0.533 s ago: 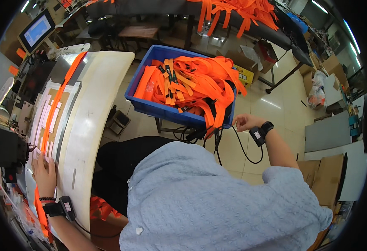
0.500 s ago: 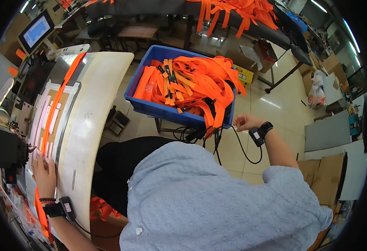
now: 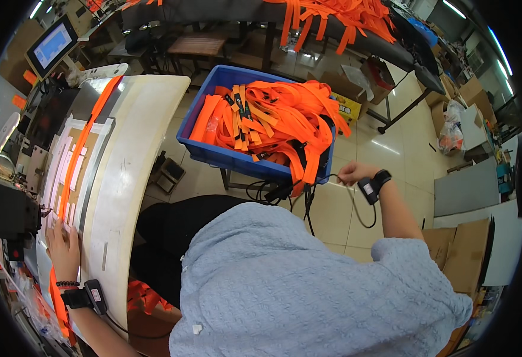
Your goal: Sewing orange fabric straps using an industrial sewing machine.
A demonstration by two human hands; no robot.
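My left hand (image 3: 64,247) lies with its fingers stretched out over an orange strap (image 3: 77,160) on the sewing machine's bed. The strap runs lengthwise across a template with pale strips (image 3: 72,169) and continues below my wrist. At the right, my right hand (image 3: 356,172) hovers beside the near right corner of a blue crate (image 3: 237,159), fingers curled together. A black cable (image 3: 356,208) passes close to its fingertips; whether they grip it or something small is hidden. Inside the crate are piled orange straps (image 3: 290,113), several with yellow and black ends.
A dark machine head (image 3: 13,205) stands left of the template, with a screen (image 3: 51,47) beyond. More orange straps (image 3: 356,21) hang from a dark padded table (image 3: 213,15) at the back. Cardboard boxes (image 3: 466,256) stand at the right. Black cables (image 3: 267,191) hang below the crate.
My right hand has shifted slightly to the right, away from the crate, and the black cable beside it has swung. My left hand stays in place on the strap.
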